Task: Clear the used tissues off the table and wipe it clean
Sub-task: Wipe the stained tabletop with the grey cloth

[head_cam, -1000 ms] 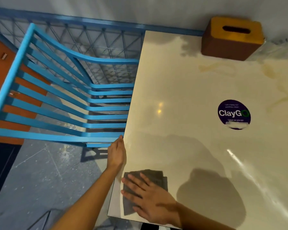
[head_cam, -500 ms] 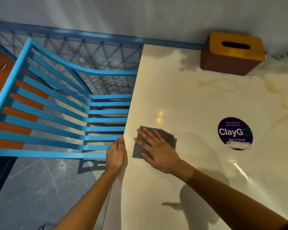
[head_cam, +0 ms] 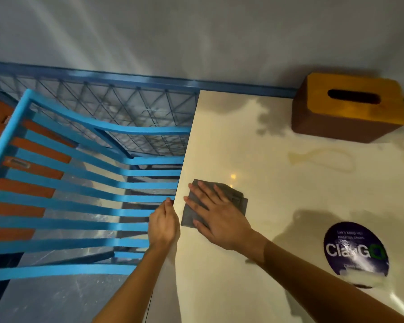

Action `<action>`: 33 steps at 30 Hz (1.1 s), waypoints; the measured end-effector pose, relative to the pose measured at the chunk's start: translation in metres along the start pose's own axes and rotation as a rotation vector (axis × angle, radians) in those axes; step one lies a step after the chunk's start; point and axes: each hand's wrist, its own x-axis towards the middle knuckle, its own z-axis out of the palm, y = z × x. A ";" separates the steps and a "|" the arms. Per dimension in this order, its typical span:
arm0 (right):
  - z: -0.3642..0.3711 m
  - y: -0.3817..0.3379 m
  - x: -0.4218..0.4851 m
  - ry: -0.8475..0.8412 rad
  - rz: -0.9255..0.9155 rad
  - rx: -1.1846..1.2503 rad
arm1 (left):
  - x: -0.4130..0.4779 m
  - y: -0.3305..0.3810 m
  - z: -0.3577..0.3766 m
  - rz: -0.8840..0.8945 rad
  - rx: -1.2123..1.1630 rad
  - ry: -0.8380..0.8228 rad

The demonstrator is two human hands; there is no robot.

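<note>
In the head view, the right hand (head_cam: 219,220) is pressing flat, fingers spread wide, on the grey cloth (head_cam: 237,198) near the left edge of the table (head_cam: 254,141), while the left hand (head_cam: 163,226) is resting straight-fingered against that edge, holding nothing.

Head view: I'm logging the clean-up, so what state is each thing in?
Table: yellowish stain ring near the tissue box.
Tissue box: upright, no tissue showing at slot.
Grey cloth: folded, flat on table.
Right hand: open, pressing the cloth.
Left hand: fingers straight, against the table's left edge.
</note>
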 end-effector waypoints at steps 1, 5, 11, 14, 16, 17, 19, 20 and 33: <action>-0.001 0.005 0.009 0.004 -0.008 -0.008 | 0.001 0.001 0.000 -0.001 0.004 0.007; -0.007 0.026 0.041 0.028 0.024 -0.019 | 0.001 0.006 0.005 0.015 0.062 0.047; -0.004 0.009 0.051 0.031 0.213 -0.026 | 0.004 0.006 0.003 -0.010 0.129 0.061; 0.008 -0.027 0.024 0.020 0.261 -0.017 | 0.006 0.003 0.000 0.035 0.146 0.028; 0.013 -0.042 0.011 0.004 0.243 -0.011 | 0.009 0.001 -0.002 0.048 0.135 0.006; 0.014 -0.044 0.008 -0.004 0.237 -0.006 | 0.010 0.001 -0.003 0.054 0.126 -0.001; 0.013 -0.042 0.007 -0.009 0.233 -0.003 | 0.010 0.001 -0.003 0.114 0.123 0.004; 0.011 -0.040 0.007 -0.010 0.230 -0.003 | 0.011 0.000 -0.002 0.168 0.129 0.003; -0.009 0.026 0.046 0.045 0.268 -0.004 | 0.103 0.073 0.032 0.474 0.187 -0.081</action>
